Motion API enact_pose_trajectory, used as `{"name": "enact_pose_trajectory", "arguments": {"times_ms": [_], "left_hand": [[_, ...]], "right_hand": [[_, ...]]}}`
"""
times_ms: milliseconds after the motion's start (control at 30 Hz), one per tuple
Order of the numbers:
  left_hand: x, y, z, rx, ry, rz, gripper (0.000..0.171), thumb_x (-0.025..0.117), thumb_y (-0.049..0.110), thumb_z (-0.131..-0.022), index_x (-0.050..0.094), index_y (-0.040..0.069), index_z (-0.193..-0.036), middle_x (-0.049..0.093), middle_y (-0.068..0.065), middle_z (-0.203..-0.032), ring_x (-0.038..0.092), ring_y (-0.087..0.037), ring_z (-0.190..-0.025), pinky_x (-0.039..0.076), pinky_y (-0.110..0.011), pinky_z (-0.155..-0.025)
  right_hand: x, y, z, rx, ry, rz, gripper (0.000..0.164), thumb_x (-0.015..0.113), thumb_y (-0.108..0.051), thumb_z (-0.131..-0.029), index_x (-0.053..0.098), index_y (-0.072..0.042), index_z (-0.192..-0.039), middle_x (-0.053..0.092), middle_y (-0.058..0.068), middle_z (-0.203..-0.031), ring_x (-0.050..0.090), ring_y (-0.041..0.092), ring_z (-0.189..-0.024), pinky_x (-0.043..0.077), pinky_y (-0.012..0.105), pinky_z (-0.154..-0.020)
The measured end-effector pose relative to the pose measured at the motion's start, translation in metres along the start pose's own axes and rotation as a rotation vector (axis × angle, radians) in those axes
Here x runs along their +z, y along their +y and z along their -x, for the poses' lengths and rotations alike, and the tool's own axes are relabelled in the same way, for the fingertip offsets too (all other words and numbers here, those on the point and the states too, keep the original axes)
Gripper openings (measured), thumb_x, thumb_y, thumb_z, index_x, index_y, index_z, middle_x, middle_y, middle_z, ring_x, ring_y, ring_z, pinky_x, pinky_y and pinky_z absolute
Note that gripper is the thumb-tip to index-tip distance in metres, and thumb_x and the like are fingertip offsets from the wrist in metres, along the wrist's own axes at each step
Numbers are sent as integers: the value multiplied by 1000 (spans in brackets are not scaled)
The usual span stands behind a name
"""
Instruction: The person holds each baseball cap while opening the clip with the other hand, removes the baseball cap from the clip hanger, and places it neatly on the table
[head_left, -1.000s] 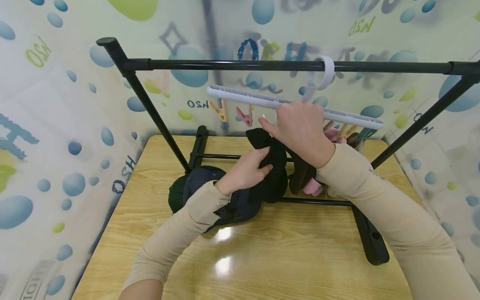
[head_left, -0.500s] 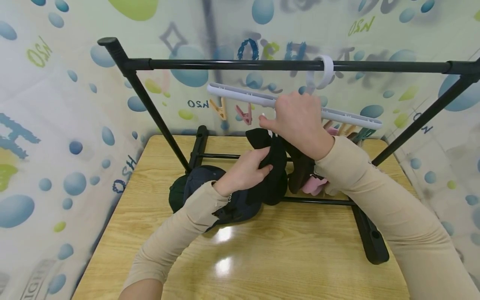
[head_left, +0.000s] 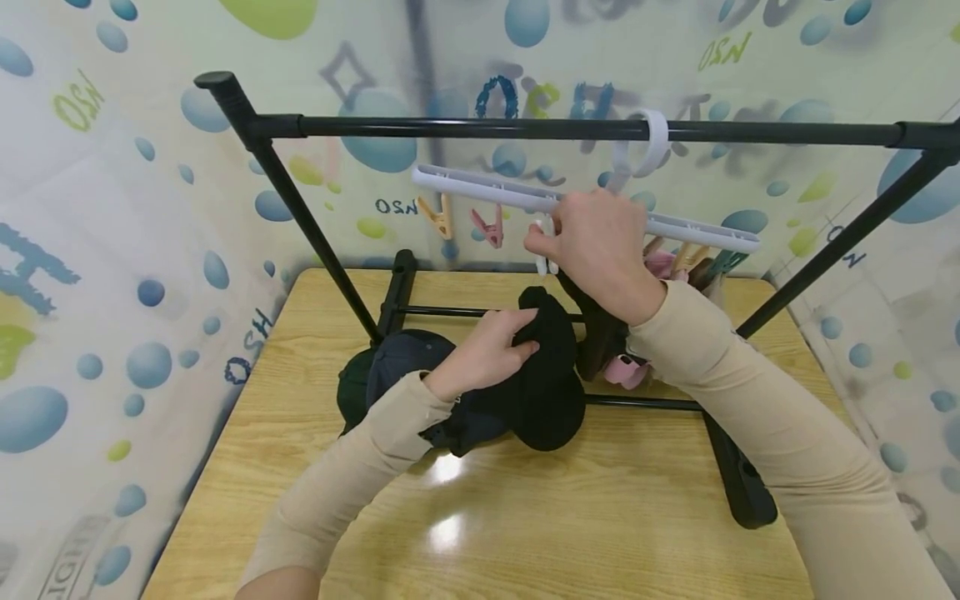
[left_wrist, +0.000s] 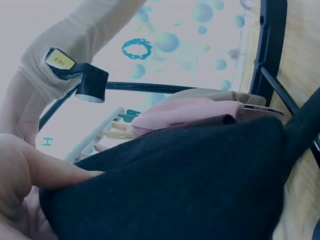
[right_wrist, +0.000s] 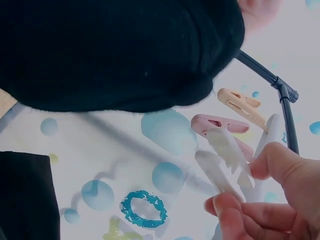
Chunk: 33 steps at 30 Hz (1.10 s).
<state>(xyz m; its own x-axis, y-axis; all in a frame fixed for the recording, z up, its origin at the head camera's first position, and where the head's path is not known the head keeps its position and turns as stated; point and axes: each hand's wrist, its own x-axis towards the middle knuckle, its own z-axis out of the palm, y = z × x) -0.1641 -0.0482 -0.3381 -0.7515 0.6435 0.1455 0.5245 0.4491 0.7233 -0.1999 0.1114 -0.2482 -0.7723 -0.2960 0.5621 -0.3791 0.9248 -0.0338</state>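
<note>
We see the black cap (head_left: 551, 375) in front of the rack, above the table (head_left: 600, 517) and beneath the hanger (head_left: 487, 188). The left hand (head_left: 480, 354) grips it by one edge, thumb on one face and fingers behind. Just above, the right hand (head_left: 596, 250) pinches the white clip (right_wrist: 225, 165) between thumb and fingers. From the right wrist we see the clip's jaws standing apart, with a gap between them and the cap. Whether this hand also touches the hanger, we cannot tell.

To the left along the hanger we find a pink clip (head_left: 489, 227), then a peach clip (head_left: 437, 218). To the right, partly behind the arm, more clips (head_left: 688, 258) hang near pink fabric (left_wrist: 185, 112), with something dark brown (head_left: 600, 337) lower down. The hanger tilts, its hook looped over the rack's bar (head_left: 450, 127).

Left of the black cap, a navy cap (head_left: 405, 358) overlaps a green cap (head_left: 352, 392) on the table. Behind the rack we see a printed sheet (head_left: 360, 50).
</note>
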Motion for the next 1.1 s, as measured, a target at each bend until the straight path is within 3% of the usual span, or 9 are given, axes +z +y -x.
{"name": "enact_pose_trajectory", "arguments": {"times_ms": [200, 267, 400, 500, 567, 633, 667, 767, 1100], "left_hand": [[1, -10, 11, -46, 21, 45, 44, 55, -2, -95, 46, -5, -139, 55, -12, -67, 30, -9, -39, 43, -31, -73], [1, -14, 15, -60, 45, 59, 46, 55, -2, -95, 45, -4, -140, 64, -19, -91, 29, -9, -40, 42, -32, -76], [1, -23, 22, -93, 88, 91, 46, 56, 0, -96, 46, -2, -141, 60, -23, -121, 27, -12, -41, 41, -35, -81], [-1, -30, 28, -116, 113, 115, 46, 56, 1, -96, 46, 2, -141, 58, -20, -127, 38, -17, -45, 42, -37, -85], [-3, -35, 31, -121, 132, 130, 47, 56, 1, -96, 45, 3, -143, 47, -15, -142, 54, -21, -61, 42, -39, -91], [-4, -41, 35, -129, 152, 155, 49, 56, 0, -96, 45, 5, -144, 44, -13, -145, 62, -23, -96, 40, -40, -98], [-4, -44, 36, -133, 160, 178, 49, 55, 0, -96, 45, 6, -144, 43, -12, -146, 61, -25, -100, 40, -41, -99], [-4, -53, 41, -152, 185, 249, 49, 55, -2, -96, 48, 8, -143, 47, -9, -143, 42, -22, -131, 38, -42, -102], [-1, -83, 63, -306, 268, 420, 37, 56, 0, -96, 56, 7, -132, 59, -10, -128, 52, -26, -121, 42, -44, -98]], "right_hand": [[2, 2, 2, -22, 44, -19, 49, 61, -28, -84, 39, -11, -44, 26, 1, -42, 19, 16, -40, 14, 30, -41], [3, 2, 2, -24, 49, -11, 49, 62, -30, -84, 40, -11, -45, 27, 1, -42, 20, 17, -39, 14, 30, -40], [5, 1, 2, -25, 50, 5, 49, 61, -32, -85, 40, -10, -46, 27, 1, -43, 22, 18, -38, 15, 30, -39], [6, 1, 1, -27, 53, 17, 49, 60, -33, -84, 39, -10, -47, 26, 1, -43, 22, 17, -38, 16, 30, -39], [7, 1, 0, -28, 56, 24, 49, 59, -33, -84, 39, -10, -47, 25, 0, -43, 21, 17, -39, 15, 30, -39], [7, 1, 0, -27, 57, 26, 48, 59, -33, -84, 39, -10, -47, 25, 0, -43, 21, 16, -39, 15, 30, -38], [8, 1, -1, -27, 56, 27, 48, 59, -33, -84, 39, -10, -47, 25, 0, -43, 21, 16, -39, 15, 30, -38], [8, 1, -1, -26, 49, 33, 48, 59, -33, -84, 39, -10, -47, 26, 0, -44, 22, 17, -40, 15, 30, -38], [8, 1, -3, -31, 34, 33, 48, 58, -33, -84, 38, -9, -47, 25, 0, -45, 22, 17, -41, 16, 30, -39]]}}
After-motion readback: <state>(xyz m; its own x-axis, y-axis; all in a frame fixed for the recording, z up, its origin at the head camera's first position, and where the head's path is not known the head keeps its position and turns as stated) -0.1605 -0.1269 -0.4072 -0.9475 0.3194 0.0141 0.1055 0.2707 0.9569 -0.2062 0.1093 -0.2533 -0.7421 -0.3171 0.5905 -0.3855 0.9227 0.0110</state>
